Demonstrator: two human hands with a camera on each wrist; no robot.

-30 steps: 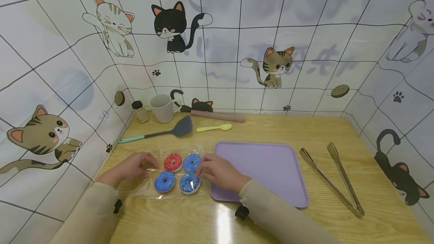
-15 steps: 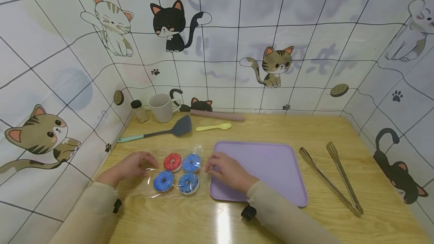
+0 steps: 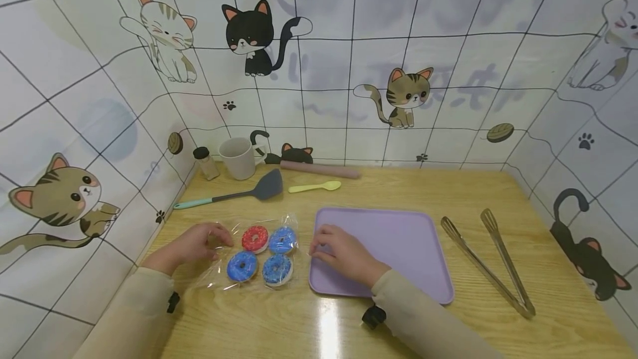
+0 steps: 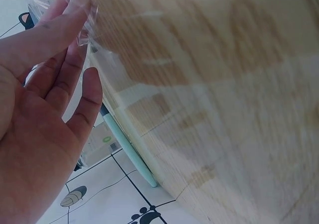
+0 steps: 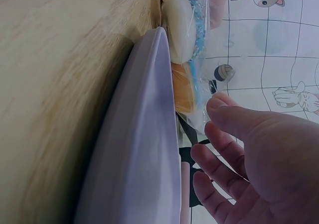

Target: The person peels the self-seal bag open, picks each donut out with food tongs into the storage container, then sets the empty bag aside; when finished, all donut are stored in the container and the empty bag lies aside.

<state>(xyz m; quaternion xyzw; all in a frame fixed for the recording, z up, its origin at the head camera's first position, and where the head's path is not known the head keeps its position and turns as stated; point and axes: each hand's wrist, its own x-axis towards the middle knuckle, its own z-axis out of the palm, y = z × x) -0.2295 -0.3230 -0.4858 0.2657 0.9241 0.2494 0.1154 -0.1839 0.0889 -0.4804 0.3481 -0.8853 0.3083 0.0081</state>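
A clear plastic bag [image 3: 238, 286] lies flat on the table with one red doughnut [image 3: 255, 239] and several blue doughnuts [image 3: 242, 266] in it, sprinkled on top. At the bag's left end, my left hand [image 3: 196, 245] pinches the film; the left wrist view shows crinkled plastic at the thumb and forefinger of that hand [image 4: 47, 84]. My right hand [image 3: 344, 254] hovers over the left rim of a lilac tray [image 3: 389, 242], just right of the bag. In the right wrist view its fingers [image 5: 219, 167] are loosely bent and hold nothing.
Metal tongs [image 3: 490, 265] lie spread to the tray's right. Behind the bag are a dark spatula [image 3: 269, 185] with a mint handle, a yellow spoon [image 3: 315, 187], a mug [image 3: 238, 158], a black-capped jar [image 3: 206, 164] and a rolling pin [image 3: 320, 170] along the wall.
My right hand has moved right, away from the bag's right end and over the tray's left side. My left hand has stayed at the bag's left end.
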